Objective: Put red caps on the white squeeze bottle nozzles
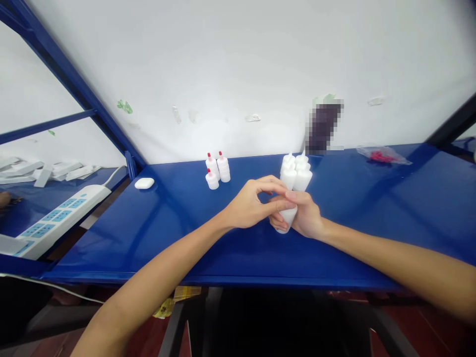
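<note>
My right hand (307,215) is wrapped round a small white squeeze bottle (287,217) held just above the blue table (178,233). My left hand (251,203) meets it from the left, with its fingers pinched at the bottle's top. Whatever those fingers hold is hidden. Right behind my hands stands a cluster of several white bottles without caps (296,171). Three white bottles with red caps (217,169) stand further left, near the wall.
A white earbud case (144,183) lies at the table's left. A white power strip (55,218) rests on the neighbouring surface to the left. A clear bag of red caps (381,155) lies at the back right. A blue frame post (74,84) slants up on the left.
</note>
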Tool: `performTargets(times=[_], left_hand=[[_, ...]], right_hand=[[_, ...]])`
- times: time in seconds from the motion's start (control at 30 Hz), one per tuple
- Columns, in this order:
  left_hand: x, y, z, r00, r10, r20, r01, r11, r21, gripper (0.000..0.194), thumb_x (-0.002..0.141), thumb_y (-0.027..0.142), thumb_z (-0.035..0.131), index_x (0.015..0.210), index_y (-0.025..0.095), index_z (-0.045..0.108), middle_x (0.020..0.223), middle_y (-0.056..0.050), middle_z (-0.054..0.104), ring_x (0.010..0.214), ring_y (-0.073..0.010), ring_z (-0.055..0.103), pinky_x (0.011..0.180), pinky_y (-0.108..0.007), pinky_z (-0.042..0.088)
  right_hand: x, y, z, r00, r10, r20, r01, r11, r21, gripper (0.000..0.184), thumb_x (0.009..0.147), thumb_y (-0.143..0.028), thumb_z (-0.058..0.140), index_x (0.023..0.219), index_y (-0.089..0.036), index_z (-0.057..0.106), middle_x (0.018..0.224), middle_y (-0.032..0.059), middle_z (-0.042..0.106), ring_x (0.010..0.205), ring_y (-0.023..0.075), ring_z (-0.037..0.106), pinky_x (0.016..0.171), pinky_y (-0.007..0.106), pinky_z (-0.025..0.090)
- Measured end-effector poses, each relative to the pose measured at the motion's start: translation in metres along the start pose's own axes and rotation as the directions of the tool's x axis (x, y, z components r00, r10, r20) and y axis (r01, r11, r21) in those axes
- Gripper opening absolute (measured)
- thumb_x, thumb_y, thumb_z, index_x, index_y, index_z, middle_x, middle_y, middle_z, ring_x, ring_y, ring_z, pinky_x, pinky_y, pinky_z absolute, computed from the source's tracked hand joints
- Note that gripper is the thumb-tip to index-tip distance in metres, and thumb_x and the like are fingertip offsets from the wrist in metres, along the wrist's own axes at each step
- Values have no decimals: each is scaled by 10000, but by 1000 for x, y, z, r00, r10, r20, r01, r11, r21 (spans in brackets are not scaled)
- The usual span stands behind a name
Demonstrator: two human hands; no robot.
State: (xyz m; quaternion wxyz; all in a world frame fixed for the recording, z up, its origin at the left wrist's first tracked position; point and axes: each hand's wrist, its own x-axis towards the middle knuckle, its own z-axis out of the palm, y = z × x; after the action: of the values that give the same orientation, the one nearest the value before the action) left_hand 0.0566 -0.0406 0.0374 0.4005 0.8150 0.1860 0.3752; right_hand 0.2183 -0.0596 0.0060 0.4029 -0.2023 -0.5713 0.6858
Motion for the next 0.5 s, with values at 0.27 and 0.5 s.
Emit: performTargets(times=[0.27, 0.5], left_hand=[[4, 2, -22, 983, 112, -145, -89, 984, 154, 230, 924, 419, 656, 881, 197, 696, 969, -52, 705, 925, -166, 648, 862, -355, 538], [-20, -27, -137, 743, 120, -658, 190, 906, 380, 275, 804, 442, 734, 851, 173, 702, 874, -48, 730, 807, -162, 669, 736, -289, 539]], right_hand=[[-1, 1, -1, 1000, 12, -20, -13, 997, -73, 577, 884, -633, 483, 538, -180, 567, 426, 10, 500, 387, 129, 442, 422, 277, 346], [-5, 5, -4, 1000, 4, -26, -8, 988, -155, 487, 903, -517, 538, 554, -179, 575, 460, 6, 528, 438, 132, 459, 459, 277, 317]])
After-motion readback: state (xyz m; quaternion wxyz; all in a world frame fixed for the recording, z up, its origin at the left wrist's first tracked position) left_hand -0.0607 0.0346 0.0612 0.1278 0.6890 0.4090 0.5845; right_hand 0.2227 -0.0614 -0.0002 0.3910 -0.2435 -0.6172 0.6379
